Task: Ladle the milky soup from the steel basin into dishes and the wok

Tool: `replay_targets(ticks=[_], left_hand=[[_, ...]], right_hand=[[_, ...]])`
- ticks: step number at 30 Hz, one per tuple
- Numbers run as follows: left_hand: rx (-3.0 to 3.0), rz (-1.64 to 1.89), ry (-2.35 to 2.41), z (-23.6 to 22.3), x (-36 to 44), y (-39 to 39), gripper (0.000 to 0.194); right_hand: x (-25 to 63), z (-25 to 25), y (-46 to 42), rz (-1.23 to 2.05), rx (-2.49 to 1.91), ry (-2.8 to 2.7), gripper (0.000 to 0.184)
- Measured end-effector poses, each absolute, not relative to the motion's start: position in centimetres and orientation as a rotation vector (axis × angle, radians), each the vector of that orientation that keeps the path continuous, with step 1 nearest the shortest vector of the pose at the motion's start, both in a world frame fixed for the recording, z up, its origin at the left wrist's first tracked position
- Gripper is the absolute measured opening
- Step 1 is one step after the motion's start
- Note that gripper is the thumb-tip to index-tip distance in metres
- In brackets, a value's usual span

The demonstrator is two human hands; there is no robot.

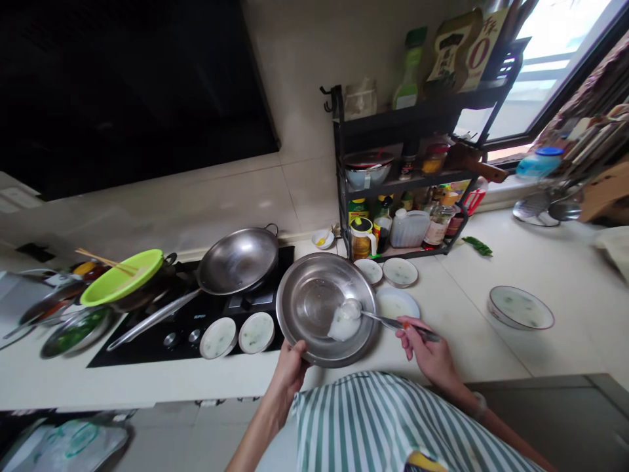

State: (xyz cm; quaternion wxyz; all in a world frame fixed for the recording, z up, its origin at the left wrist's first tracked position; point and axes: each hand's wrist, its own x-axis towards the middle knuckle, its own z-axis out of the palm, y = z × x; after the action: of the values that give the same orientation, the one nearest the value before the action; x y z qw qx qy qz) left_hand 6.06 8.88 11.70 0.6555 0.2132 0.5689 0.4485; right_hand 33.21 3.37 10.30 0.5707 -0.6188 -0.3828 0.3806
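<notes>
A wide steel basin (307, 275) is tilted toward me above the counter, and my left hand (293, 364) grips its near left rim with the thumb on top. White, thick-looking food (344, 326) lies low in the basin. My right hand (426, 351) is closed around the handle of a metal spoon (381, 319), whose bowl rests in that white food. Just behind and right of the basin stand small bowls of pale porridge-like food with green bits, one bowl (400, 272) beside another (368, 270). A white plate or bowl (398, 303) is partly hidden by the basin.
On the black stove sits a wok (240, 262) with its long handle toward me; two filled bowls (256, 332) stand at its front edge. A green colander (125, 278) with chopsticks is farther left. A black spice rack (407, 180) stands behind, another bowl (521, 308) right.
</notes>
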Motion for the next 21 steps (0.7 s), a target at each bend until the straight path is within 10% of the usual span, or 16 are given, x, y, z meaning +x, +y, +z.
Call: replay_targets(ticks=[21], left_hand=[[0.509,1.010,1.280,11.4,5.9,8.7,0.033]], right_hand=[[34.1,11.1,2.9,0.949,-1.355,-0.612,0.040]])
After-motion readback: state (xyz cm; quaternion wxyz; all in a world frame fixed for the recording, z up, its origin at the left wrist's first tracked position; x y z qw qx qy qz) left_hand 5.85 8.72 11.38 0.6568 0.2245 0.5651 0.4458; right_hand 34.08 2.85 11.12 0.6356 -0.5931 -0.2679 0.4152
